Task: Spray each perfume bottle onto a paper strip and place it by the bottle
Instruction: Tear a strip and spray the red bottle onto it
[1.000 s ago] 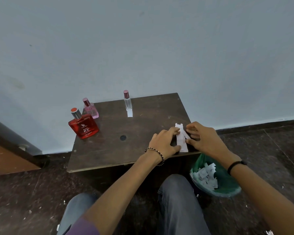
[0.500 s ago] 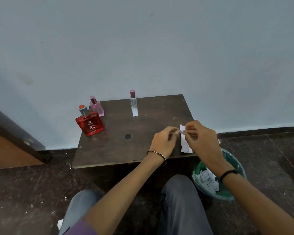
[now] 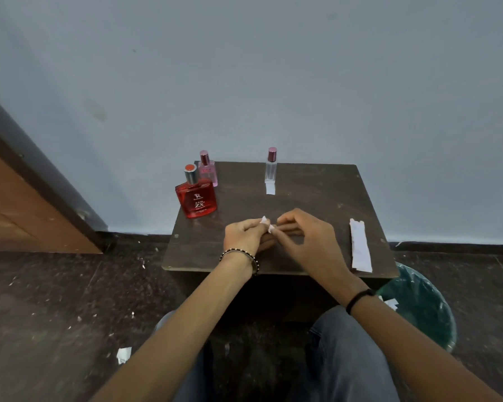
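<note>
Three perfume bottles stand at the back of a small dark wooden table (image 3: pixel 317 204): a flat red bottle (image 3: pixel 196 197) at the left corner, a small pink bottle (image 3: pixel 207 169) behind it, and a slim clear bottle (image 3: pixel 271 165) in the middle. A short paper strip (image 3: pixel 270 188) lies right in front of the clear bottle. My left hand (image 3: pixel 246 235) and my right hand (image 3: pixel 302 236) meet over the table's middle, both pinching one small white paper piece (image 3: pixel 266 223). A long white paper (image 3: pixel 360 246) lies near the table's right edge.
A green waste bin (image 3: pixel 418 309) with paper scraps stands on the floor at the table's right. A wooden door (image 3: pixel 21 204) is at the left. Paper bits litter the dark floor, one larger scrap (image 3: pixel 124 354) by my left knee. A pale wall rises behind the table.
Both hands have come away from the long paper at the right edge to the table's middle, carrying a small piece pinched between them. The long paper now lies alone.
</note>
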The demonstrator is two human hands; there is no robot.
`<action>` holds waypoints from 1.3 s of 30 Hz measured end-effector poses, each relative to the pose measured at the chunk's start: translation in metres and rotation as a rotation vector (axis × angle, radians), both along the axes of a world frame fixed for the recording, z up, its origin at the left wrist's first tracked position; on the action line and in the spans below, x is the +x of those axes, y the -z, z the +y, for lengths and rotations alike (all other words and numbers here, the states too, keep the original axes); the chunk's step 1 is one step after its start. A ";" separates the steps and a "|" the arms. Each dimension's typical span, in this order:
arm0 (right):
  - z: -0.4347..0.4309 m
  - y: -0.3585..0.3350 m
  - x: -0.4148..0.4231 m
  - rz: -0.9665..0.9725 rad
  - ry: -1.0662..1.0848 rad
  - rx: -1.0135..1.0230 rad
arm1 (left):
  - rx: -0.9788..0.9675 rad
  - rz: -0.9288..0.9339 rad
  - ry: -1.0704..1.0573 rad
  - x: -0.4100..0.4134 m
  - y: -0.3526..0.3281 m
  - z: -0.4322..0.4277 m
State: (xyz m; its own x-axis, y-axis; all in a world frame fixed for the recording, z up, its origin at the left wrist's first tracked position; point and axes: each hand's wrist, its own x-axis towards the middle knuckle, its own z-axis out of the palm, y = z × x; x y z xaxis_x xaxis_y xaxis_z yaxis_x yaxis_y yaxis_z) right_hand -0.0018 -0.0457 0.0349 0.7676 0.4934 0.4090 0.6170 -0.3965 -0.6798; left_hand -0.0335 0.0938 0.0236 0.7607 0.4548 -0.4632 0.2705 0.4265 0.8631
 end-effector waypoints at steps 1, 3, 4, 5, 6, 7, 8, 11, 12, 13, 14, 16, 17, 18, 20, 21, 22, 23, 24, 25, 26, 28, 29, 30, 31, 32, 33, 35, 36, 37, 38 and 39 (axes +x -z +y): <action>0.012 -0.002 0.000 0.023 -0.007 0.011 | 0.009 0.011 -0.022 -0.004 0.001 0.010; 0.036 -0.007 0.002 0.089 -0.017 0.023 | 0.042 0.029 -0.047 -0.010 0.002 0.029; 0.049 -0.010 0.004 0.123 -0.023 0.021 | 0.052 0.033 -0.051 -0.012 0.002 0.037; 0.062 -0.013 0.006 0.157 -0.029 0.009 | 0.054 0.039 -0.052 -0.015 0.002 0.043; 0.076 -0.016 0.009 0.197 -0.045 -0.011 | 0.047 0.042 -0.060 -0.018 0.002 0.049; 0.089 -0.017 0.013 0.246 -0.068 -0.035 | 0.047 0.040 -0.065 -0.022 0.002 0.054; 0.102 -0.020 0.017 0.301 -0.096 -0.054 | 0.064 0.032 -0.060 -0.025 0.003 0.059; 0.136 -0.023 0.028 0.439 -0.160 -0.079 | 0.168 0.018 -0.002 -0.032 0.004 0.069; 0.145 -0.022 0.032 0.478 -0.175 -0.080 | 0.190 0.027 0.006 -0.033 0.004 0.071; 0.152 -0.021 0.036 0.518 -0.188 -0.078 | 0.204 0.038 0.006 -0.035 0.004 0.073; 0.158 -0.019 0.039 0.557 -0.197 -0.066 | 0.211 0.044 0.003 -0.036 0.004 0.076; 0.164 -0.014 0.044 0.602 -0.194 -0.022 | 0.214 0.043 -0.002 -0.037 0.005 0.079; 0.165 -0.012 0.045 0.611 -0.184 0.006 | 0.218 0.040 0.003 -0.039 0.006 0.080; 0.165 -0.011 0.046 0.614 -0.173 0.032 | 0.226 0.039 0.012 -0.039 0.006 0.082; 0.162 -0.011 0.047 0.598 -0.152 0.055 | 0.247 0.038 0.040 -0.042 0.008 0.083; 0.158 -0.011 0.046 0.584 -0.144 0.060 | 0.257 0.036 0.058 -0.044 0.008 0.083; 0.152 -0.011 0.045 0.572 -0.136 0.065 | 0.268 0.031 0.075 -0.045 0.008 0.082; 0.146 -0.012 0.044 0.568 -0.128 0.073 | 0.271 0.024 0.089 -0.047 0.008 0.081; 0.137 -0.011 0.043 0.573 -0.118 0.087 | 0.263 0.014 0.098 -0.048 0.008 0.080; 0.128 -0.010 0.041 0.588 -0.107 0.107 | 0.248 0.001 0.103 -0.050 0.007 0.079; 0.116 -0.011 0.039 0.608 -0.097 0.131 | 0.229 -0.013 0.107 -0.051 0.006 0.077; 0.090 -0.013 0.034 0.662 -0.090 0.198 | 0.213 -0.026 0.118 -0.052 0.004 0.072; 0.076 -0.014 0.031 0.692 -0.089 0.235 | 0.218 -0.026 0.129 -0.053 0.004 0.069; 0.064 -0.015 0.027 0.719 -0.088 0.266 | 0.230 -0.023 0.141 -0.054 0.003 0.066; 0.052 -0.017 0.023 0.744 -0.087 0.291 | 0.247 -0.019 0.153 -0.055 0.002 0.063; 0.040 -0.019 0.018 0.768 -0.088 0.315 | 0.265 -0.010 0.162 -0.055 0.001 0.059; 0.029 -0.021 0.013 0.789 -0.092 0.338 | 0.283 0.000 0.168 -0.054 -0.002 0.055; 0.010 -0.023 0.002 0.833 -0.106 0.376 | 0.339 0.021 0.171 -0.049 -0.008 0.046; 0.001 -0.024 -0.004 0.863 -0.116 0.394 | 0.381 0.018 0.171 -0.047 -0.014 0.041; -0.007 -0.025 -0.010 0.897 -0.124 0.411 | 0.418 -0.002 0.163 -0.044 -0.019 0.036; -0.014 -0.026 -0.015 0.930 -0.128 0.428 | 0.445 -0.028 0.155 -0.041 -0.024 0.030; -0.021 -0.027 -0.020 0.958 -0.131 0.446 | 0.441 -0.060 0.145 -0.039 -0.030 0.023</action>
State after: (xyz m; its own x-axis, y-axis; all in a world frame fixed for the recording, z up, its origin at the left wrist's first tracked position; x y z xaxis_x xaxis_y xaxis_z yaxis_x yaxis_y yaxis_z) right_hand -0.0221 -0.0666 0.0618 0.8170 0.5500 -0.1730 -0.2322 0.0392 -0.9719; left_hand -0.0722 0.1173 0.0541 0.8506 0.4852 -0.2029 0.2444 -0.0232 0.9694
